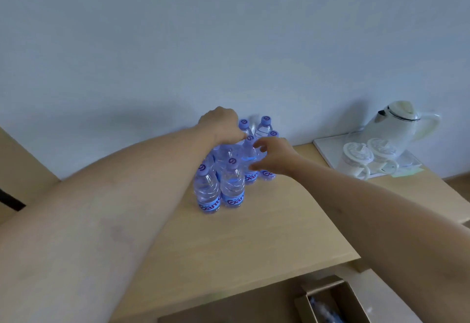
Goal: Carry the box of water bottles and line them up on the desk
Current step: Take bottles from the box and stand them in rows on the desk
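Several clear water bottles with purple caps and blue labels stand bunched at the back of the wooden desk (pixel 254 233); the two nearest (pixel 206 190) (pixel 232 188) stand side by side. My left hand (pixel 221 124) reaches over the cluster's far left side, knuckles up, fingers curled down over a bottle top that it hides. My right hand (pixel 274 156) curls thumb and fingers round a middle bottle (pixel 250 153). The open cardboard box (pixel 330 299) sits below the desk's front edge at the bottom right, with something plastic inside.
At the desk's right end a white tray (pixel 328 149) holds a white kettle (pixel 396 121) and two white lidded cups (pixel 356 157) (pixel 381 149). A pale wall runs directly behind the bottles. The desk's front edge slants from lower left to right.
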Tool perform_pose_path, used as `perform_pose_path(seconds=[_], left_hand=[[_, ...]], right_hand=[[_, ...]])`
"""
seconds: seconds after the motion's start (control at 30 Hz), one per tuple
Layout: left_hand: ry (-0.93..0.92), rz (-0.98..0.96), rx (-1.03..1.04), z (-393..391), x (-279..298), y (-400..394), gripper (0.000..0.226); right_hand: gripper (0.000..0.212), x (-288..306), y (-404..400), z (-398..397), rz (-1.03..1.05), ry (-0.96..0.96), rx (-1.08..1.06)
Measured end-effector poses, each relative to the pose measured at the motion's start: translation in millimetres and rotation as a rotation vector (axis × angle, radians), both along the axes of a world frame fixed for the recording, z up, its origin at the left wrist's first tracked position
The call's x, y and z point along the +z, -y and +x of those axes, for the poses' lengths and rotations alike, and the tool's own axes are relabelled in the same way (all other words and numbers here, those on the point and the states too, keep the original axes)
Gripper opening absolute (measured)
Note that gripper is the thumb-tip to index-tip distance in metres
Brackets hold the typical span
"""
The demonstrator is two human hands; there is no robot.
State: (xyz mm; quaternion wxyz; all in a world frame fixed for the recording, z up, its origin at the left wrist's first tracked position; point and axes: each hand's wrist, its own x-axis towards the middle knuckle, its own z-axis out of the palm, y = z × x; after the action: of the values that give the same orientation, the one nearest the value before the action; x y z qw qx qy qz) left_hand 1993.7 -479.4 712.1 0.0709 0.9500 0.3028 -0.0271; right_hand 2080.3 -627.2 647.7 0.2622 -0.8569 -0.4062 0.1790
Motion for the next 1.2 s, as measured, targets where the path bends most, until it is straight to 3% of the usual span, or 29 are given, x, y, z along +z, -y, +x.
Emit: perform_pose_path(seconds=[0.07, 0.23, 0.33, 0.47, 0.67, 0.93, 1.2], left_hand=[[0.052, -0.018, -0.08, 23.3, 3.6, 23.5, 0.04], [0.073, 0.034, -0.271, 92.5, 9.3, 110.3, 0.065], [0.07, 0.047, -0.394, 132.1, 11.7, 173.1, 0.064], [0.066, 0.031, -0.555, 180.0, 3.9, 258.2, 0.045], [0.004, 0.009, -0.746, 236.4, -29.7, 382.7, 0.075], [-0.199, -0.02, -0.943, 262.6, -124.1, 502.9, 0.086], [-0.447, -0.065, -1.011, 246.2, -263.5, 539.6, 0.086]], right_hand=[[0.056, 8.4, 26.0, 16.7, 0.003, 0.038, -0.047], [0.082, 21.4, 121.4, 67.1, 0.016, 0.041, -0.21], [0.086, 26.9, 187.3, 97.6, -0.012, 0.079, -0.315], [0.091, 27.4, 276.1, 131.3, -0.069, 0.118, -0.469], [0.11, 3.1, 407.9, 155.1, -0.185, 0.049, -0.689], [0.127, -82.0, 524.7, 144.2, -0.306, -0.194, -0.874], [0.125, -219.7, 559.0, 99.1, -0.389, -0.505, -0.937]])
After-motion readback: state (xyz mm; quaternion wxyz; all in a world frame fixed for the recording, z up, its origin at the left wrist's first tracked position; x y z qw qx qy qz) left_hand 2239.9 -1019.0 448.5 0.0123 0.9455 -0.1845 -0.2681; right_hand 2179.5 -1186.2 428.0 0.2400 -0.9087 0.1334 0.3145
